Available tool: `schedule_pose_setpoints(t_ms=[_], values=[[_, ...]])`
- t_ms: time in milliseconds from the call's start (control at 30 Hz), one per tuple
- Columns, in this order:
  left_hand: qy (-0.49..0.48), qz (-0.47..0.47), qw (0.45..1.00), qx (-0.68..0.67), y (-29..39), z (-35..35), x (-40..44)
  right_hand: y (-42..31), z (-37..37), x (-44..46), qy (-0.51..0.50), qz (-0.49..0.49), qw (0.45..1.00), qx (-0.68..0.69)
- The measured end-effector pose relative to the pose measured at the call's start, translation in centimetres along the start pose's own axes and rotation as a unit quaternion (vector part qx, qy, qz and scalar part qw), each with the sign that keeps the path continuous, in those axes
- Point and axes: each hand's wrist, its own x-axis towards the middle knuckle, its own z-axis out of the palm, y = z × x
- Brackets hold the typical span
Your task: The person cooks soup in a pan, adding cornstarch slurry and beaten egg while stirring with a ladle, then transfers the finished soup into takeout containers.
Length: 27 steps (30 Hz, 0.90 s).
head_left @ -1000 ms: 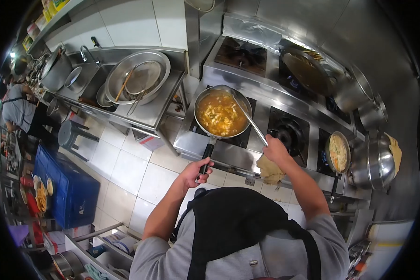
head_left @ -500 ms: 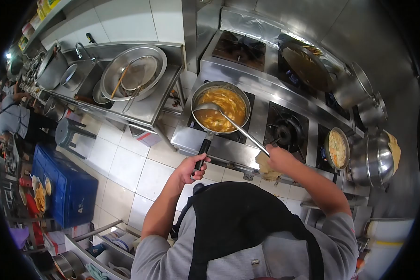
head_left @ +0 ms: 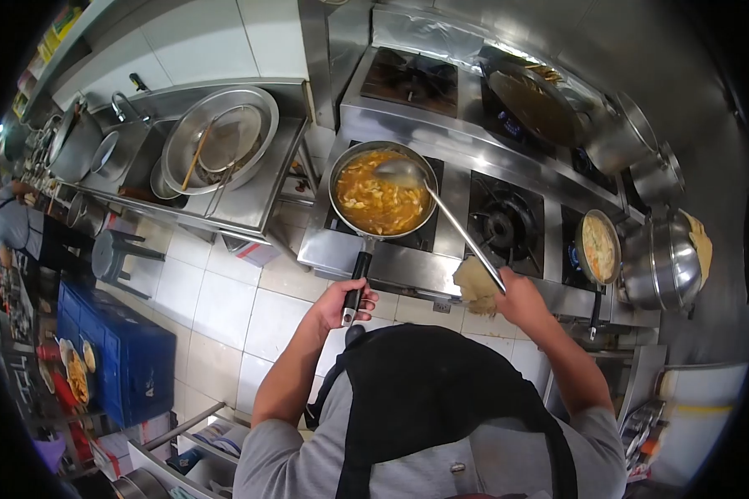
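A frying pan (head_left: 360, 270) with a black handle sits on the left front burner. My left hand (head_left: 347, 303) is closed around the end of that handle. Orange-brown saucy food (head_left: 380, 204) with pale strips fills the pan. The bowl of a metal ladle (head_left: 401, 172) rests in the sauce on the pan's right side. Its long handle slopes down to my right hand (head_left: 522, 297), which is wrapped around the far end. Just left of that hand, a tan cloth (head_left: 476, 285) hangs at the stove's front edge.
A second pan (head_left: 598, 247) of pale food stands on the right burner, beside large metal pots (head_left: 662, 258). A wok (head_left: 533, 106) sits at the back. Left are a steel sink counter with a big basin (head_left: 266, 125), a stool (head_left: 118, 258) and a blue crate (head_left: 146, 374). Another person (head_left: 17, 224) stands far left.
The ladle's bowl has moved from the pan's left side to its upper right, stirring the sauce. My right hand has shifted right and slightly down. My left hand keeps its hold.
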Motion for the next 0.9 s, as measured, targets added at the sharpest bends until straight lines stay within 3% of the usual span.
schedule_pose_setpoints(t_ms=[400, 467, 667, 733, 767, 833, 900], values=[[-0.002, -0.006, 1.000, -0.006, -0.5, 0.2, 0.5, 0.4, 4.8, 9.2, 0.050, 0.024, 0.998, -0.015], [-0.042, -0.021, 0.998, -0.047, -0.5, 0.2, 0.5, 0.5, 5.5, 9.3, 0.044, 0.023, 0.999, -0.004], [-0.073, -0.035, 0.995, -0.063, -0.5, -0.2, 0.9, 0.5, 9.2, 6.9, 0.040, -0.068, 0.990, 0.113], [-0.062, -0.022, 0.996, -0.052, -0.4, 0.4, 0.7, -3.1, 6.4, 4.8, -0.153, 0.095, 0.931, 0.317], [-0.050, -0.012, 0.998, -0.040, -0.4, 0.6, 0.6, -3.7, 5.7, 4.5, -0.153, 0.094, 0.931, 0.316], [-0.046, -0.002, 0.998, -0.034, -0.6, 0.7, 0.6, -4.5, 4.8, 4.1, -0.225, 0.163, 0.831, 0.482], [-0.040, 0.004, 0.999, -0.026, -0.7, 0.8, 0.4, -4.9, 3.6, 3.8, -0.247, 0.171, 0.803, 0.515]])
